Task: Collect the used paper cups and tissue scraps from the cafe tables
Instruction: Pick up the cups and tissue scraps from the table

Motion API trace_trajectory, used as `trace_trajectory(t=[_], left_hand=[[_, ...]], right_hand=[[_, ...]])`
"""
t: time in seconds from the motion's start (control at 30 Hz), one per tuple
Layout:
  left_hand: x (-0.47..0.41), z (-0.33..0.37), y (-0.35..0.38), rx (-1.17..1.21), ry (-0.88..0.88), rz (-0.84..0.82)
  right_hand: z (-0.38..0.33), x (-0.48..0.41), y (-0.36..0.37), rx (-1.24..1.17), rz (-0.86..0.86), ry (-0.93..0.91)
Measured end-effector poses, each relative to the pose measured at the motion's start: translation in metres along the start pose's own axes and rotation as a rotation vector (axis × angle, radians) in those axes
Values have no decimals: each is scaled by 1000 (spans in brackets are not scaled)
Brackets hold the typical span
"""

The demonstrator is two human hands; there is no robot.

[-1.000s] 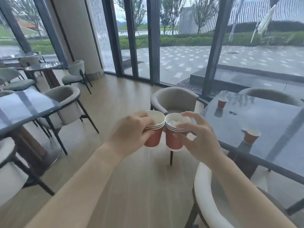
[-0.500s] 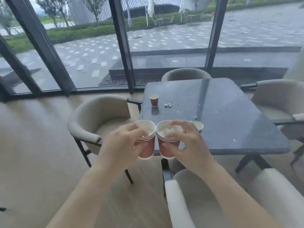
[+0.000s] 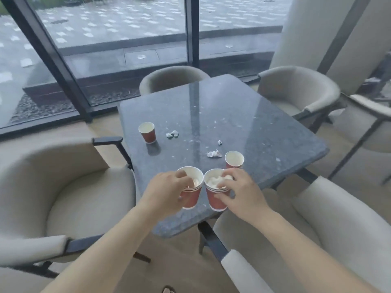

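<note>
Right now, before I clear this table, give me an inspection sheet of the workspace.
Surface: dark glossy table, dotted with tiny white flecks.
Job's things: far cup and near cup stand upright. A scrap pair, small scrap and large scrap lie between them. The left stack and right stack hold tissue.
Clutter: nothing seen.
Grips: left hand holds the left stack and right hand holds the right stack, both over the table's near corner.
Cables: nothing seen.
Surroundings: beige armchairs around the table, glass wall behind.
</note>
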State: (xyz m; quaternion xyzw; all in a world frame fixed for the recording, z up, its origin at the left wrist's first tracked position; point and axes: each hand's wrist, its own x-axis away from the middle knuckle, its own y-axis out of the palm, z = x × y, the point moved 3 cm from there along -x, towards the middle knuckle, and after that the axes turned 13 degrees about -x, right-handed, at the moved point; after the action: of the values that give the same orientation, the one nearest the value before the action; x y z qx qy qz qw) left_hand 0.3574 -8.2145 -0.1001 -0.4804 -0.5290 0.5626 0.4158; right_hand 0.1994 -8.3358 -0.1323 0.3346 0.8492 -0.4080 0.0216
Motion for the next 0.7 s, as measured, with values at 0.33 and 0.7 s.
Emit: trace_trajectory(t=[0.33,0.7], left_hand=[[-71,-95,64,10,136,-129],[-146,-128,131,-112,117,-297]], right_hand=[[35,-76,77,137,-84,152],[89,-144,111,149,-43,194]])
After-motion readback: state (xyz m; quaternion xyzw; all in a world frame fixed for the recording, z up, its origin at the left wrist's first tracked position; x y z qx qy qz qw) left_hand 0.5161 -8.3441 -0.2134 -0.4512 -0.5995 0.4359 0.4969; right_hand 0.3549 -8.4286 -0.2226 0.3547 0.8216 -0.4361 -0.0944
